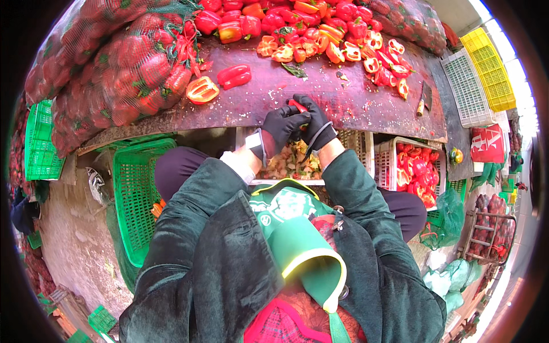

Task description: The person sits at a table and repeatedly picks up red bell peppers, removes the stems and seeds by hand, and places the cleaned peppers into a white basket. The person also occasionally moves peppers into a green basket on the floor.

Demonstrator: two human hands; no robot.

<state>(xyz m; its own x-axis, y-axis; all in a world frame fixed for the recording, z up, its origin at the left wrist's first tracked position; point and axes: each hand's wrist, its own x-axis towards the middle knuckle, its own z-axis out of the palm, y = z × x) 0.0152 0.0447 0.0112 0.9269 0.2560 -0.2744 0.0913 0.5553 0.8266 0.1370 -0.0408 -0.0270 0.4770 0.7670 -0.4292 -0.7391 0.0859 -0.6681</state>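
My left hand [281, 128] and my right hand [315, 120], both in black gloves, meet at the near edge of the stained wooden table [257, 107]. Between them they hold a red bell pepper piece [298, 106], mostly hidden by the fingers. Below the hands, a crate holds pale pepper cores and scraps [296, 163]. Left of the hands on the table lie a halved red pepper [202, 90], cut side up, and another red pepper [234, 76]. Whole red peppers [274, 21] and cut halves [334, 52] are heaped at the far side.
Mesh sacks of red peppers [124, 81] fill the table's left. A cleaver [423, 98] lies at the right. A green crate [137, 201] stands by my left knee, and a white crate of cut peppers [388, 167] is near my right knee. Yellow crates [489, 68] stand far right.
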